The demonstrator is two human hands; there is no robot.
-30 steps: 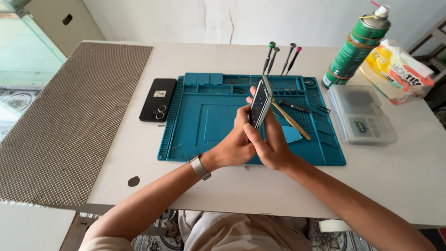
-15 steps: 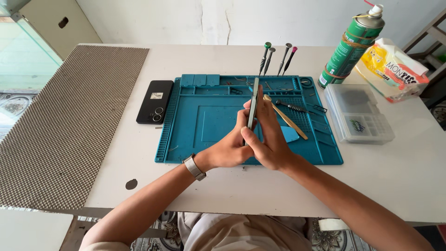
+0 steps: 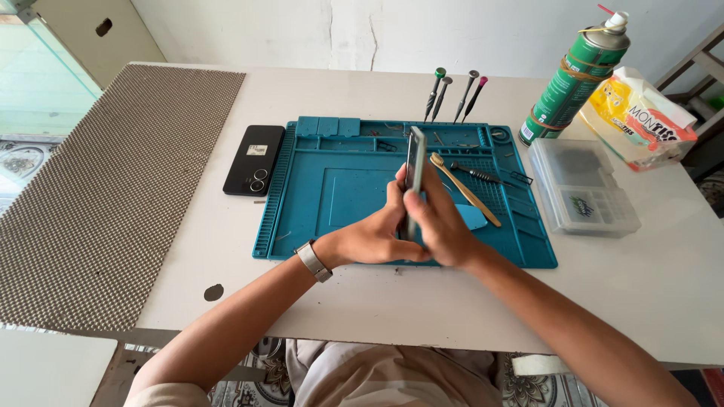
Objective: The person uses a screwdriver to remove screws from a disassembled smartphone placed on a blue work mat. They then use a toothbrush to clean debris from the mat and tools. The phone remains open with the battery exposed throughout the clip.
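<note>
A thin grey slab-shaped phone [image 3: 414,169] is held on edge between both hands, above the middle of the teal silicone repair mat [image 3: 332,188] on the white worktop [image 3: 226,286]. Its long axis is pointed away from the person and tilted upward, so that only the narrow edge is seen. The left hand [image 3: 369,237] is closed around the near lower part from the left, and the right hand [image 3: 441,226] is pressed against it from the right; both grips are clenched on the phone, with no gap visible. Neither hand is clearly nearer. A bamboo toothbrush [image 3: 464,188] is lying just right of the hands on the mat, and a black phone [image 3: 254,160], face down, is placed left of the mat.
</note>
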